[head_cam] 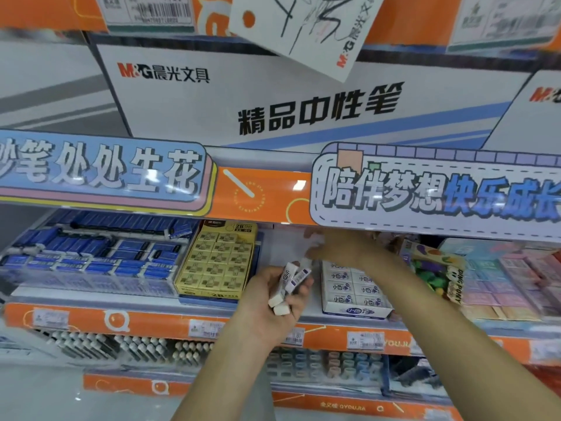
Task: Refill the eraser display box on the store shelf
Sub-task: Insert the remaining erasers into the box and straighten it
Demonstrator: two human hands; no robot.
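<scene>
My left hand (pixel 273 302) is shut on a few white erasers (pixel 290 284) in purple-and-white sleeves, held in front of the shelf. My right hand (pixel 337 249) reaches deep into the shelf above a white eraser display box (pixel 355 311) with rows of white erasers. Its fingers pinch something white at the back; the shape is blurred. Between the yellow box and the white box is a gap with a pale surface (pixel 282 247).
A yellow box of 2B erasers (pixel 217 265) stands left of my hands, and blue erasers (pixel 91 256) fill the far left. Colourful toy erasers (pixel 437 262) and pastel boxes (pixel 516 278) sit on the right. An orange shelf edge (pixel 151 323) runs below; a banner (pixel 425 189) overhangs.
</scene>
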